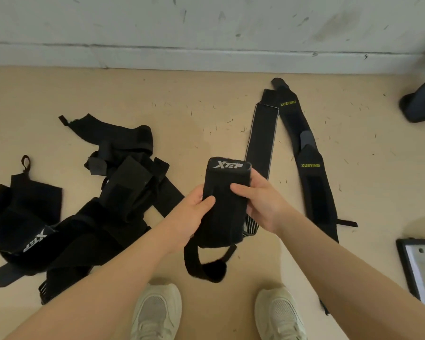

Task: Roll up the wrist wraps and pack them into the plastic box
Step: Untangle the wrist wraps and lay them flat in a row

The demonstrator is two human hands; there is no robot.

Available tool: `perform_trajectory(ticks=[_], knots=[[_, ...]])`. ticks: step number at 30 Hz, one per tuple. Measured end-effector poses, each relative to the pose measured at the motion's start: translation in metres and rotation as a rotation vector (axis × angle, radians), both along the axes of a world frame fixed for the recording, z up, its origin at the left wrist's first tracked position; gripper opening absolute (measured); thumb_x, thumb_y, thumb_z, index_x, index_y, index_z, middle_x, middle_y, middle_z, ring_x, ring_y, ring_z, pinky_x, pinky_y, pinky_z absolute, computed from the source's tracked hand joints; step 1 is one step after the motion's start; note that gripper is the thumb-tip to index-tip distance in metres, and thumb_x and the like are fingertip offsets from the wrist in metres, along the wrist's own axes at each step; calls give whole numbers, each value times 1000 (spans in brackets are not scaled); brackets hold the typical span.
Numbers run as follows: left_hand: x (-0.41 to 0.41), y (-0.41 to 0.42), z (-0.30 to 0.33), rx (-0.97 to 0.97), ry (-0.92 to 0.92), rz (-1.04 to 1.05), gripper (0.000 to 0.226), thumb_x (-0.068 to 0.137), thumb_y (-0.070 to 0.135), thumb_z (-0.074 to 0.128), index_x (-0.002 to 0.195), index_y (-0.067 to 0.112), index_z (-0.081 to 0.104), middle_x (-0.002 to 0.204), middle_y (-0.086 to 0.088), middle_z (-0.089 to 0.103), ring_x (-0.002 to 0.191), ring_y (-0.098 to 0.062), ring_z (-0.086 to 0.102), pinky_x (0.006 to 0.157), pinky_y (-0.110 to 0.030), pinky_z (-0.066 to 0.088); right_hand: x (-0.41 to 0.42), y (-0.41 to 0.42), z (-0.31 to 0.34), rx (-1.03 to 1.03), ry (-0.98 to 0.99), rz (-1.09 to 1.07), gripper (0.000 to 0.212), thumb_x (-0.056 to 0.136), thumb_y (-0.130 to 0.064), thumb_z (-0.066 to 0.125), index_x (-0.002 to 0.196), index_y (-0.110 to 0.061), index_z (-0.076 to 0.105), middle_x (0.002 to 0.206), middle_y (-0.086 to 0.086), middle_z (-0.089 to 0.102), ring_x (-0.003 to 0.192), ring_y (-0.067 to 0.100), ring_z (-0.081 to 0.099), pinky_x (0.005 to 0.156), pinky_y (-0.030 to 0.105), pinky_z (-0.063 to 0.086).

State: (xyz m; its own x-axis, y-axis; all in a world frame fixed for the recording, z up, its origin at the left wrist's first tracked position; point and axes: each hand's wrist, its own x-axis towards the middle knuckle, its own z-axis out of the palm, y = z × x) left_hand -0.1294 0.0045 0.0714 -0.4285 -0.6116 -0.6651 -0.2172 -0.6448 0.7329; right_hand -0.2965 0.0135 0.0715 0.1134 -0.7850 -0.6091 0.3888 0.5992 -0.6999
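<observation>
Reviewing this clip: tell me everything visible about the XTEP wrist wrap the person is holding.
The XTEP wrist wrap is black, fabric-looking, with a white XTEP logo at its far end. It is held above the beige floor, lengthwise away from the person, seemingly folded or partly rolled. The left hand grips its left edge, thumb on top; the right hand grips the right edge. A black loop hangs below its near end, and a striped edge shows beside the right wrist.

Soft, even indoor light with faint shadows, wide-angle bending at the edges, and slight overall blur.
</observation>
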Motion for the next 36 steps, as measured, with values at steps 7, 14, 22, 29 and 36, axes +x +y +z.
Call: perform_trajectory(ticks=[7, 14, 22, 29, 36], knots=[[10, 0, -10, -34, -39, -356, 35, 80, 44, 58, 113, 36, 53, 111, 18, 63, 107, 1, 57, 104, -28, 40, 0, -6, 5, -25, -26, -293, 34, 96, -2, 45, 117, -26, 56, 115, 0, 64, 107, 22, 61, 85, 41, 55], [18, 18, 20, 211, -34, -661, 49, 76, 40, 68, 120, 33, 47, 123, 10, 58, 118, -13, 52, 108, -36, 38, -8, 0, 45, -128, -15, -330, 59, 96, 4, 43, 140, -35, 39, 123, 3, 60, 103, 21, 64, 70, 36, 58], [23, 26, 43, 185, -149, -437, 33, 87, 38, 60, 113, 22, 50, 116, 8, 56, 117, -14, 49, 104, -30, 38, -6, 5, 73, -145, 15, -386, 50, 97, 2, 41, 130, -35, 48, 114, -2, 61, 99, 17, 64, 65, 32, 58], [8, 27, 4, 291, -25, -132, 24, 89, 33, 59, 111, 22, 59, 109, 3, 68, 106, -15, 62, 91, -28, 50, -13, -26, 42, -164, 98, -395, 55, 97, 4, 38, 135, -36, 42, 116, -3, 60, 103, 18, 62, 74, 36, 57], [-34, -60, -70, -90, -362, 24, 64, 97, 36, 48, 150, 24, 13, 155, -2, 24, 140, -24, 28, 113, -41, 25, -31, -138, -30, -4, 443, -226, 75, 99, -18, 46, 151, -26, -7, 154, 6, 28, 133, 24, 39, 108, 43, 37]])
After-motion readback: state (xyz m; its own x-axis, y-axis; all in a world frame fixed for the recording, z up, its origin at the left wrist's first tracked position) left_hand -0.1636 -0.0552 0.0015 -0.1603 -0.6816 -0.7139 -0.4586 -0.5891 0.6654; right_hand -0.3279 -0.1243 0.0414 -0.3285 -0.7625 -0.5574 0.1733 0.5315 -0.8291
